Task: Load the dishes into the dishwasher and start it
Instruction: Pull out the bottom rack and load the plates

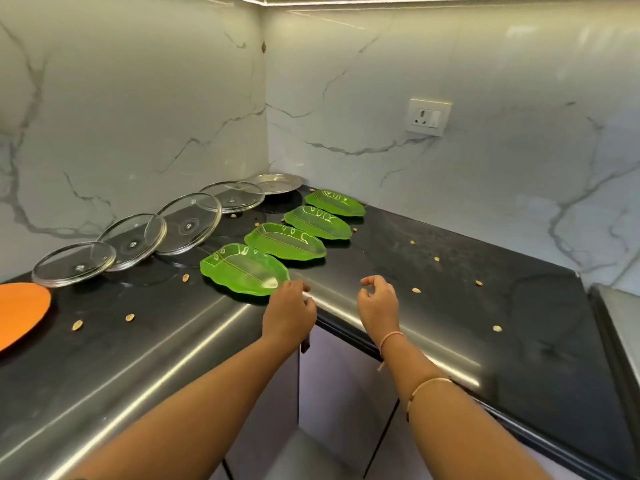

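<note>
Several green leaf-shaped plates lie in a row on the black counter (433,299), the nearest green plate (242,271) at the inner corner edge. Behind them several glass lids lie overlapping, the nearest glass lid (74,265) at the left, and a steel plate (277,182) sits in the far corner. An orange plate (17,313) shows at the left edge. My left hand (289,311) hovers at the near rim of the nearest green plate, fingers curled, touching or almost touching it. My right hand (377,301) hangs over the counter edge, fingers loosely apart, holding nothing. No dishwasher is visible.
Small seeds or shell bits (77,324) are scattered over the counter. A wall socket (428,116) sits on the marble backsplash at the right. Cabinet doors (346,393) are below the corner. A grey surface (620,323) adjoins the counter at the far right.
</note>
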{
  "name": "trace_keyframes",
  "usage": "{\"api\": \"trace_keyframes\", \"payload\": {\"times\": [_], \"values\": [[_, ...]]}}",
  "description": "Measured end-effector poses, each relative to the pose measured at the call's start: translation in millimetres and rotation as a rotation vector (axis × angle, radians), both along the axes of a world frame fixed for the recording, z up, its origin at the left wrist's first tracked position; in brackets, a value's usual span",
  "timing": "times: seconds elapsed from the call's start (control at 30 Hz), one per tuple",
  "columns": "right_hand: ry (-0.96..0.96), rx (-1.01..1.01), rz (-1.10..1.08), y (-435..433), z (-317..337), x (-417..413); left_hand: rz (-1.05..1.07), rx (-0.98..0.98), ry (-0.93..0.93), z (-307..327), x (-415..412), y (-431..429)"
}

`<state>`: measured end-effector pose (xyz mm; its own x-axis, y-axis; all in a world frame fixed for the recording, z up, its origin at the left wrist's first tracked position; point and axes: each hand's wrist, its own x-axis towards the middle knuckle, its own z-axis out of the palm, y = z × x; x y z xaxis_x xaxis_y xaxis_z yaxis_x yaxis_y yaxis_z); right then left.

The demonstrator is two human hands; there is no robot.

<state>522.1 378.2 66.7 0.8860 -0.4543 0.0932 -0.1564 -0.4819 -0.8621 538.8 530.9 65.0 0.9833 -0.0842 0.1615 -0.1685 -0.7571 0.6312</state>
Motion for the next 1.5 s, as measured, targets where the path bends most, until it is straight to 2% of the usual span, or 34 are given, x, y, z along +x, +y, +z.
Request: {"api": "trace_keyframes", "payload": {"times": [0.13,0.23,0.33,0.4,0.47,0.53,0.6,0.8,1.0,1.1,1.17,1.33,1.4,1.5], "values": [[0.092,0.085,0.013,1,-14,63,0.181,0.075,0.009,1,36,10],[0.138,0.117,0.071,5,-21,114,0.232,0.119,0.008,3,71,14],[0.2,0.102,0.134,9,-23,162,0.263,0.178,0.117,-2,107,15],[0.238,0.025,0.215,11,-24,189,0.269,0.277,0.252,-11,129,13],[0.282,-0.143,0.317,10,-26,210,0.27,0.343,0.359,-21,147,11],[0.329,-0.287,0.388,10,-31,236,0.305,0.345,0.435,-30,168,8],[0.377,-0.345,0.422,11,-38,253,0.338,0.338,0.51,-38,183,7],[0.392,-0.34,0.363,11,-56,279,0.438,0.274,0.66,-50,199,0],[0.512,-0.155,0.321,7,-57,291,0.44,0.347,0.719,-54,203,-1],[0.501,-0.006,0.347,4,-57,287,0.377,0.509,0.693,-62,194,6],[0.463,0.132,0.399,2,-55,276,0.334,0.595,0.606,-61,183,12],[0.406,0.366,0.448,0,-44,230,0.234,0.556,0.372,-34,152,22],[0.353,0.378,0.406,-1,-39,204,0.209,0.505,0.316,-24,137,20],[0.248,0.246,0.316,-5,-33,160,0.154,0.445,0.222,-16,109,15]]}}
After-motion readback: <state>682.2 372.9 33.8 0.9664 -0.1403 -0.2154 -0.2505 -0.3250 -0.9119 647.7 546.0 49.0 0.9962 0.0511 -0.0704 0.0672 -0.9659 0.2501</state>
